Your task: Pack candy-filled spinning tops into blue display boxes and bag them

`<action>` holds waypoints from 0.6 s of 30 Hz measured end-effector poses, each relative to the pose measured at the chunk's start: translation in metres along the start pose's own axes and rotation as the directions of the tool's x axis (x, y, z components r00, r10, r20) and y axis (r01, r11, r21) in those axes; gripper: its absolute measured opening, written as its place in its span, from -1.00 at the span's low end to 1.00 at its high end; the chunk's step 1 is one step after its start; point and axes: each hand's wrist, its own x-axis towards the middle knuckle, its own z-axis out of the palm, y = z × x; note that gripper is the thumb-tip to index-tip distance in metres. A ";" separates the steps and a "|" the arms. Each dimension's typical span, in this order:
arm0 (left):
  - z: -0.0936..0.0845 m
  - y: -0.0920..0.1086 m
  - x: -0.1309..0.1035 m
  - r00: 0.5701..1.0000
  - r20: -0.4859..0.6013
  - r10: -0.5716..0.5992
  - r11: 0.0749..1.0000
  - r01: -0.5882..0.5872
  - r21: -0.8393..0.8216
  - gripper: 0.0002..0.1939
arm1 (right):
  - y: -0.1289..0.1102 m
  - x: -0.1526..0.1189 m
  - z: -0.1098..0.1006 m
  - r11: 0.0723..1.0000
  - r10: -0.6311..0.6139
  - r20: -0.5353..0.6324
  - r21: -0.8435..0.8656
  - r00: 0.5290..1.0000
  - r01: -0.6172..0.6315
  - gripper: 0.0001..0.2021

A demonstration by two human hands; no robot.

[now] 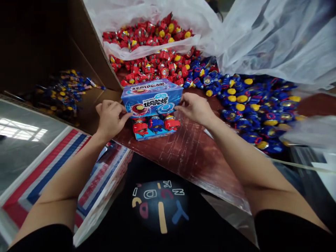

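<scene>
Left hand (110,117): I see it pinch the blue lid (151,99) by its left edge.
Right hand (195,107): pinches the lid's right edge.
Spinning-top box (154,136): on the brown table (194,154), blue top (155,124) between two red tops (170,123).
Red pile (163,70): far.
Blue pile (237,117): right.

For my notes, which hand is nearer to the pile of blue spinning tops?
Right. The right hand is left of the pile, at the printed box's right end; the left hand is farther, at the left end.
</scene>
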 end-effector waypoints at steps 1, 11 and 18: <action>0.001 -0.002 0.001 1.000 0.012 0.008 1.000 -0.008 0.014 -0.70 | 0.001 -0.001 0.000 0.999 0.008 0.004 -0.038 1.000 -0.008 -0.82; 0.036 -0.016 -0.020 0.996 0.088 0.026 0.996 -0.034 0.087 -0.65 | 0.005 -0.013 0.012 0.983 0.019 0.062 -0.181 0.998 -0.007 -0.80; 0.070 -0.046 -0.039 0.992 0.128 0.017 0.999 -0.011 -0.051 -0.84 | 0.002 -0.026 0.022 0.998 0.001 0.180 0.062 0.984 -0.012 -0.85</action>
